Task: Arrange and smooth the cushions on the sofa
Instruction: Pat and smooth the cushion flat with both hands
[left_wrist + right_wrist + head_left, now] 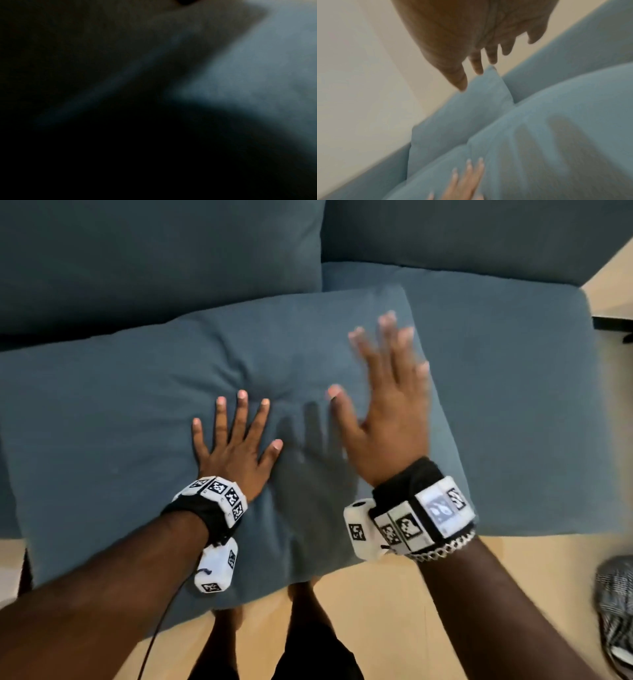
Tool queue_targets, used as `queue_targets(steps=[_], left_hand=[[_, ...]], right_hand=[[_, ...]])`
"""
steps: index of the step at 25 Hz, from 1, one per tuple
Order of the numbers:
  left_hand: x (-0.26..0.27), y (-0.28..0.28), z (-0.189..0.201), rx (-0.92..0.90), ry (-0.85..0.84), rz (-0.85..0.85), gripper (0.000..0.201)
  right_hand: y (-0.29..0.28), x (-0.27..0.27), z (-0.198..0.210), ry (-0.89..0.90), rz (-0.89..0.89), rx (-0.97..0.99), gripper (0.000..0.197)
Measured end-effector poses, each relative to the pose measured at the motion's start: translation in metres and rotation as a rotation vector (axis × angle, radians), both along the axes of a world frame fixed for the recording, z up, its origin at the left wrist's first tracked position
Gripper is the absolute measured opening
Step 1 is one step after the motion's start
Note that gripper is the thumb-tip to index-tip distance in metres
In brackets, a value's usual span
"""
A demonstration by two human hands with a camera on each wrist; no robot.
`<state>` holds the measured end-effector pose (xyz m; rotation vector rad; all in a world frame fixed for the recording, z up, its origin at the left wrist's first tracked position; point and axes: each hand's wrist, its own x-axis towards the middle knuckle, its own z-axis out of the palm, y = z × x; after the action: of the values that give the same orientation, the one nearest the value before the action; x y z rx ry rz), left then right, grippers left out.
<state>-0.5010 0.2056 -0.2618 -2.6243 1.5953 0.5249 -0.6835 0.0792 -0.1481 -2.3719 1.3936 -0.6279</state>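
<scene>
Counts, head view. Hands: two are showing, left hand point(236, 448) lying flat on fabric, right hand point(387, 402) blurred with fingers straight. Loose cushions: one, the cushion point(137, 422), is lying across the seat. Back cushions: two, left one point(154, 258) and right one point(462, 231), are standing behind. Seat cushions: one point(513, 371) is showing plainly at right. Wrist units: two, one point(219, 498) sitting on each wrist. Chain bracelets: one point(445, 549).

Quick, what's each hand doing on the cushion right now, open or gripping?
Left hand: open, fingers spread, pressing flat on the cushion.
Right hand: open, fingers straight, blurred, raised above the cushion, holding nothing.
</scene>
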Motion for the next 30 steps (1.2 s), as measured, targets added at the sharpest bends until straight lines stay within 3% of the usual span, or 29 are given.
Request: queue_targets(steps=[1,2,5,6,8,11,13,15,17,21,22,23,26,28,30], left_hand=[[0.001,-0.002,-0.005,0.018,-0.001,0.002,0.072],[0.000,-0.006,-0.009,0.042,-0.001,0.004,0.072],[0.004,-0.012,-0.015,0.109,0.047,0.023,0.074],[0.004,-0.013,-0.017,0.120,0.058,0.030,0.074],[0.008,-0.017,-0.020,0.147,0.077,0.031,0.074],[0.013,-0.018,-0.024,0.136,0.078,0.026,0.073],[0.012,-0.017,-0.025,0.115,0.066,0.018,0.071],[0.008,-0.013,-0.023,0.107,0.075,0.005,0.070],[0.000,-0.002,-0.022,0.082,0.053,-0.002,0.070],[0.000,-0.003,-0.018,0.069,0.038,-0.008,0.072],[0.002,-0.002,-0.017,0.059,0.044,-0.010,0.074],[0.002,0.000,-0.015,0.057,0.048,-0.009,0.075],[-0.005,0.015,0.004,0.027,0.052,-0.040,0.077],[-0.007,0.026,0.015,-0.068,0.040,-0.072,0.075],[-0.006,0.042,0.027,-0.202,0.049,-0.053,0.072]], right_hand=[[-0.016,-0.019,-0.002,-0.140,-0.104,-0.082,0.066],[-0.031,-0.036,-0.016,-0.125,-0.150,-0.089,0.066],[-0.037,-0.057,-0.074,0.388,0.023,0.345,0.070],[-0.046,-0.060,-0.080,0.430,0.041,0.430,0.069],[-0.063,-0.066,-0.058,0.196,0.014,0.391,0.063],[-0.064,-0.093,-0.014,-0.237,-0.188,0.001,0.059],[-0.031,-0.113,-0.039,-0.161,-0.323,-0.114,0.064],[0.021,-0.116,-0.090,0.158,-0.265,0.123,0.071],[0.030,-0.130,-0.112,0.249,-0.189,0.280,0.073],[0.009,-0.145,-0.048,-0.344,-0.376,-0.110,0.059],[0.012,-0.149,-0.050,-0.368,-0.416,-0.211,0.059],[0.021,-0.145,-0.060,-0.278,-0.449,-0.203,0.063],[0.063,-0.122,-0.117,0.154,-0.426,0.277,0.076],[0.045,-0.126,-0.109,0.065,-0.411,0.273,0.075],[0.037,-0.132,-0.072,-0.250,-0.478,-0.003,0.065]])
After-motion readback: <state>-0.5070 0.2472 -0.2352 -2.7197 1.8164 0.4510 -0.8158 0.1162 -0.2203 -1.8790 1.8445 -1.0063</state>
